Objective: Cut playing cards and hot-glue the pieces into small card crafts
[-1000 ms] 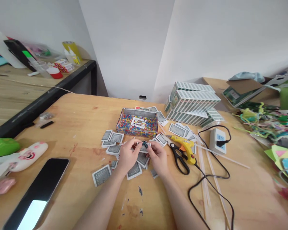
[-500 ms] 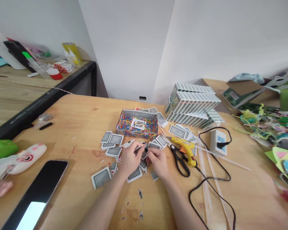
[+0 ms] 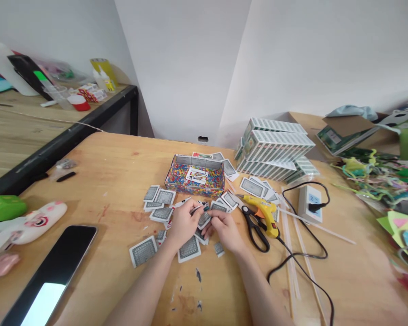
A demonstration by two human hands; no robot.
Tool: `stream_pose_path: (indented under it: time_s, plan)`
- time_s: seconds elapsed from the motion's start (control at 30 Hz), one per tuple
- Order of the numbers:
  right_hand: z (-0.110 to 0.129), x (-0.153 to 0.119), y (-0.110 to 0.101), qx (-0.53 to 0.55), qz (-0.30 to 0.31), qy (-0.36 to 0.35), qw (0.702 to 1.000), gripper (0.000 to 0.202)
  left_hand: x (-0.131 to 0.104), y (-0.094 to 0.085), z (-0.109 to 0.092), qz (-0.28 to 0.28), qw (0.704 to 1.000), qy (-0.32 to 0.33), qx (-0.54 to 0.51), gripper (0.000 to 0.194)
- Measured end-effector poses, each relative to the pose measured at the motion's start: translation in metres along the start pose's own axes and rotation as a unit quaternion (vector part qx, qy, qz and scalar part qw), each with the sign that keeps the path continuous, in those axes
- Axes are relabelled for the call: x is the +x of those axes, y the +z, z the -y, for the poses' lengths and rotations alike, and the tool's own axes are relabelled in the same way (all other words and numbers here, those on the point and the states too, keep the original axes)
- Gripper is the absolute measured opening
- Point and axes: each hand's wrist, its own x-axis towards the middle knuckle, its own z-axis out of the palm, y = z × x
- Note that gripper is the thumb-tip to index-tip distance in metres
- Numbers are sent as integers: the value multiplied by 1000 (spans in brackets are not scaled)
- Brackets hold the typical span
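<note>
Small dark piece (image 3: 206, 208) at the centre of it all, held up over the near-middle of the worktop (image 3: 122, 163), right between two close-set hands! On the left, the left hand (image 3: 184, 222) is pinched narrow, thumb against fingers, with a slim dark edge poking out; whether that edge belongs to the same piece, I can't tell. From the right comes the right hand (image 3: 226, 228), fingers bent, tips right up at the teal-looking end; gripping or merely touching, the view doesn't say.

Below them, a scatter of playing cards (image 3: 189, 248), mostly backs up. On the far side, the patterned box (image 3: 193, 188), open-topped, one face-up card (image 3: 197, 175) lying inside. Off to the right, scissors (image 3: 247, 211) and a yellow glue gun (image 3: 267, 217) just beside each other.

Handling, then: I'd call this piece very light, more fiddly than heavy, easily lost among those cards. Stiff or soft? Too small to judge. Fingertips look the right tool: a gentle pinch at opposite ends, no hard squeeze, in case it bends or slips.
</note>
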Motion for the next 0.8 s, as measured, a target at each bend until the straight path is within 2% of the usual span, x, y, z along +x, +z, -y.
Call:
stream_pose_path:
  time_s: [0.23, 0.37, 0.57, 0.8]
  plan:
    - [-3, 0, 1, 55, -37, -7, 998, 28, 0, 2, 0, -26, 1000, -11, -1, 17]
    - [-8, 2, 4, 9, -98, -31, 995, 34, -1, 2, -2, -24, 1000, 14, 5, 16]
    - [-15, 1, 9, -89, -157, -118, 977, 25, -3, -2, -1, -13, 998, 58, 7, 17]
    - [-15, 2, 7, -125, -229, -133, 956, 21, -4, -2, -6, 5, 990, 121, 65, 22]
